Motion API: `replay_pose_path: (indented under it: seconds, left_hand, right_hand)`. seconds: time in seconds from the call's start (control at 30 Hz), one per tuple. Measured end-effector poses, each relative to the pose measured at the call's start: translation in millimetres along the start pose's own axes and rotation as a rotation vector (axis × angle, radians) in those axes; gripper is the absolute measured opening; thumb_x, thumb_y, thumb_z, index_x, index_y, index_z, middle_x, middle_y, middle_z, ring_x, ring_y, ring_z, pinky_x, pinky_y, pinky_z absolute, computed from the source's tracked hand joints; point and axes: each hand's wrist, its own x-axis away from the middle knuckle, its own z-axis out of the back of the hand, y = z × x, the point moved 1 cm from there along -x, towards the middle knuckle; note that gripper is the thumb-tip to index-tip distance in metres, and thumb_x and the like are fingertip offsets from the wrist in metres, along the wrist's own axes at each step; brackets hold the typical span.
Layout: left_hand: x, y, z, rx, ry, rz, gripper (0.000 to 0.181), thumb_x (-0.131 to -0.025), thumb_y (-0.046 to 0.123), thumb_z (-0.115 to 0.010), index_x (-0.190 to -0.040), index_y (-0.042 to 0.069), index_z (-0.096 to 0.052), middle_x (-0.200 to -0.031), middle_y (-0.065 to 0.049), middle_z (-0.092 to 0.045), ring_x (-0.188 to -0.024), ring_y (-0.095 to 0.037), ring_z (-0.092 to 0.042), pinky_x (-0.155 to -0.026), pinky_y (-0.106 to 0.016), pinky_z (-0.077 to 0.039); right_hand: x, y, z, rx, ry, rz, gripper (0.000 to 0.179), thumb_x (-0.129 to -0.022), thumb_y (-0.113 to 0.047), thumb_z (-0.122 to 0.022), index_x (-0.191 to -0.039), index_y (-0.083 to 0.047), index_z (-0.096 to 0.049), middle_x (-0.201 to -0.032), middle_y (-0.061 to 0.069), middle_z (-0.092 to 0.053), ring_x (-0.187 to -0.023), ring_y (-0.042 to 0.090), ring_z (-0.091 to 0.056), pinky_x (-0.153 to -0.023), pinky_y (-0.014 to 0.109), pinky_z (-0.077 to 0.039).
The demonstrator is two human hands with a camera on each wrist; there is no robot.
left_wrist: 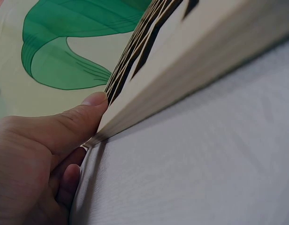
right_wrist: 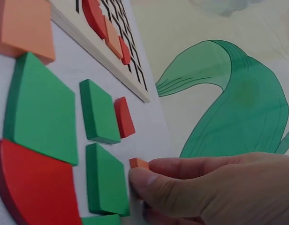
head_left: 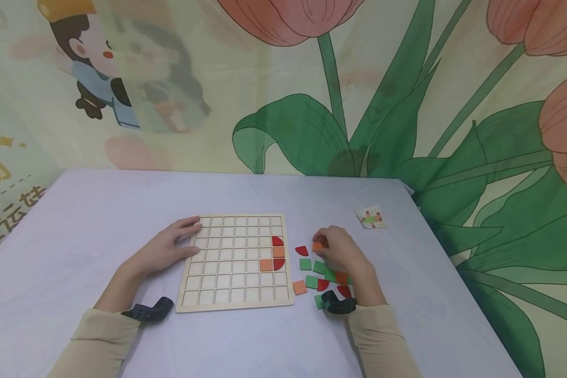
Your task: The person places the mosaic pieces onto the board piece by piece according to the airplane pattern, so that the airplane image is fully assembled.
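At left rim of grid board (head_left: 225, 255), left hand (head_left: 170, 244) rests loosely spread, likely steadying it; right hand (head_left: 342, 249) pinches orange tile (head_left: 317, 247) near green tiles (head_left: 305, 264).

**Bare left hand (head_left: 169, 244) spread, bare right hand (head_left: 342, 251) pinching**

In the head view, the left forearm (head_left: 122, 286) slants up and right from lower left, the right forearm (head_left: 370, 286) up and left from lower right, both in beige fabric sleeves (head_left: 92, 341). The left thumb (left_wrist: 76, 121) extends apart from the left fingers (head_left: 189, 230); the right thumb (right_wrist: 156, 186) and right index finger (right_wrist: 196, 167) converge in a pinch.
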Motion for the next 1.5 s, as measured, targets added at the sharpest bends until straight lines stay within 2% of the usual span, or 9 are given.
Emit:
replay_pose_path:
  seconds: [0.43,0.97,1.5]
  left_hand:
    - [0.2,0.1,0.2,0.001,-0.003,0.001,0.068,-0.087,0.029,-0.067,-0.143,0.002,-0.04,-0.157,-0.013,-0.022,-0.144,-0.043,-0.013,-0.114,-0.062,-0.014]
    - [-0.5,0.0,0.3,-0.014,-0.005,0.01,0.067,-0.088,0.029,-0.066,-0.143,0.003,-0.04,-0.157,-0.013,-0.022,-0.144,-0.043,-0.013,-0.114,-0.062,-0.014]
    - [-0.3,-0.9,-0.4,-0.003,-0.002,0.002,0.067,-0.087,0.029,-0.067,-0.143,0.003,-0.04,-0.157,-0.012,-0.022,-0.144,-0.042,-0.014,-0.114,-0.062,-0.014]
  right_hand:
    - [-6.2,-6.1,-11.0,0.001,0.087,0.01,0.031,-0.085,-0.015,-0.072,-0.115,-0.014,-0.067,-0.1,0.003,-0.059,-0.09,0.017,-0.055,-0.084,0.03,-0.056]
    - [-11.3,-7.8,-15.3,-0.009,0.101,-0.017,0.029,-0.085,-0.018,-0.072,-0.114,-0.014,-0.069,-0.097,0.003,-0.059,-0.085,0.017,-0.053,-0.073,0.025,-0.055]
    - [-8.3,-19.6,-13.6,-0.026,0.105,0.022,0.028,-0.084,-0.022,-0.074,-0.111,-0.015,-0.071,-0.095,0.001,-0.06,-0.083,0.017,-0.053,-0.063,0.02,-0.052]
